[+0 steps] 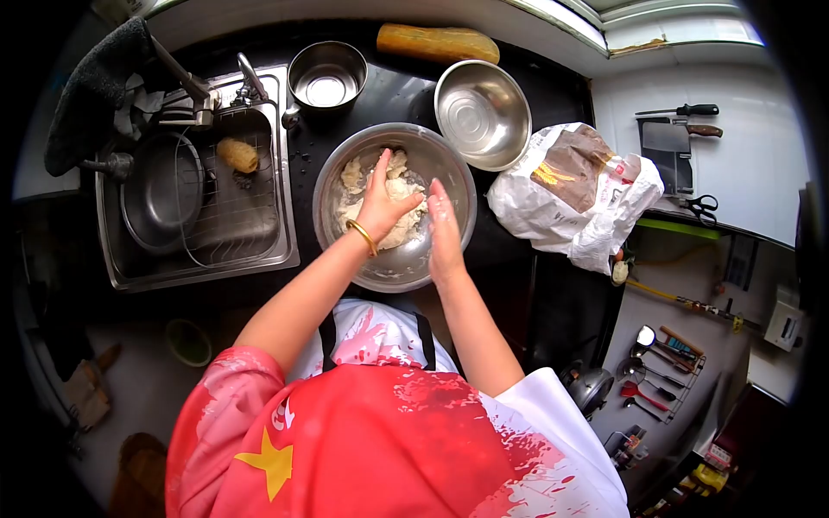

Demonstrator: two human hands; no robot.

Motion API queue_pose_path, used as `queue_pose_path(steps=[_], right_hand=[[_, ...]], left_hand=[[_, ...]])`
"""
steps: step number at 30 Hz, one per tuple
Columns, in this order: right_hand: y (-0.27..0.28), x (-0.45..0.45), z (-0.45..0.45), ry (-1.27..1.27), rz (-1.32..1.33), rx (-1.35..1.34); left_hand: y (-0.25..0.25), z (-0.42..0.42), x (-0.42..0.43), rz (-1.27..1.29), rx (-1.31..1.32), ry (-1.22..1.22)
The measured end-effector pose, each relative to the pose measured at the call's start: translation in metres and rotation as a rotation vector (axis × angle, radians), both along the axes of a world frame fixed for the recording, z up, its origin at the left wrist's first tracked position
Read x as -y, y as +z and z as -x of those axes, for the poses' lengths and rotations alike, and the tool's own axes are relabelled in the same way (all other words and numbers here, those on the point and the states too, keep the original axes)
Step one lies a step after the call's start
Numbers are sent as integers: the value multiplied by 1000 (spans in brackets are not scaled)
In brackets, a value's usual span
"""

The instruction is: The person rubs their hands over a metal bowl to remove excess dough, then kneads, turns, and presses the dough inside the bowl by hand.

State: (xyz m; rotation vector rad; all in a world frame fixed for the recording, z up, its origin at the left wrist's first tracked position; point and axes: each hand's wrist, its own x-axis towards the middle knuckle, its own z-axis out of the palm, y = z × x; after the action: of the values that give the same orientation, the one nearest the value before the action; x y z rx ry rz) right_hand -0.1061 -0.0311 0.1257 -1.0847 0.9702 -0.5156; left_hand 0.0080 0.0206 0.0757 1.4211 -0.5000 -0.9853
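Note:
Rough, shaggy dough (402, 226) lies in several lumps inside a large steel mixing bowl (462, 186) on the dark counter. Over the middle of the bowl, my left hand (385, 205) has its fingers stretched out and the thumb apart, at the dough; whether it presses on it I cannot tell. A gold bangle (361, 235) circles that wrist. My right hand (443, 226) is held edge-on at the bowl's right side, fingers straight and dusted with flour, holding nothing. Some of the dough is hidden under my left hand.
A second steel bowl (484, 112) and an opened flour bag (574, 194) stand to the right. Behind are a steel pot (328, 73) and a long squash (436, 41). The sink (285, 216) is at left. Knives (682, 129) and scissors (701, 207) lie far right.

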Motion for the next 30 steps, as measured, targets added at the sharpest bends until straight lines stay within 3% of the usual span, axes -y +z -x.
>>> queue_pose_path(steps=[1, 3, 4, 5, 7, 8, 9, 11, 13, 16, 18, 19, 22, 23, 30], right_hand=[[9, 3, -8, 1, 38, 59], [53, -5, -20, -8, 13, -79], [37, 5, -16, 218, -31, -2], [27, 12, -15, 444, -74, 77], [24, 15, -16, 436, 39, -9], [24, 17, -12, 506, 430, -400], [24, 19, -8, 558, 824, -792], [5, 20, 7, 512, 801, -761], [-6, 17, 15, 511, 664, -640], [-16, 12, 21, 568, 570, -580], [-10, 7, 20, 611, 429, -576], [-10, 6, 19, 612, 425, -575], [-18, 4, 18, 637, 337, -556], [-19, 3, 17, 643, 336, -549], [-25, 4, 21, 585, 371, -504]], left_hand=[[12, -7, -3, -5, 0, -3], [30, -16, -7, -147, -556, -152], [12, -16, -8, 19, -502, -263], [5, -24, -7, 16, -502, -268], [11, -46, -4, -5, -148, -95], [11, -56, -6, -4, -107, 40], [6, -67, -9, -25, 146, 37], [30, -81, -25, -66, 110, -219], [38, -76, -46, -49, 25, -266], [43, -72, -96, -89, 153, -113], [38, -70, -136, -137, -27, 62], [31, -66, -156, -239, 6, 88], [-5, -36, -201, -511, 316, -145], [-23, -24, -211, -369, 585, -247], [-54, 1, -199, -394, 860, -516]])
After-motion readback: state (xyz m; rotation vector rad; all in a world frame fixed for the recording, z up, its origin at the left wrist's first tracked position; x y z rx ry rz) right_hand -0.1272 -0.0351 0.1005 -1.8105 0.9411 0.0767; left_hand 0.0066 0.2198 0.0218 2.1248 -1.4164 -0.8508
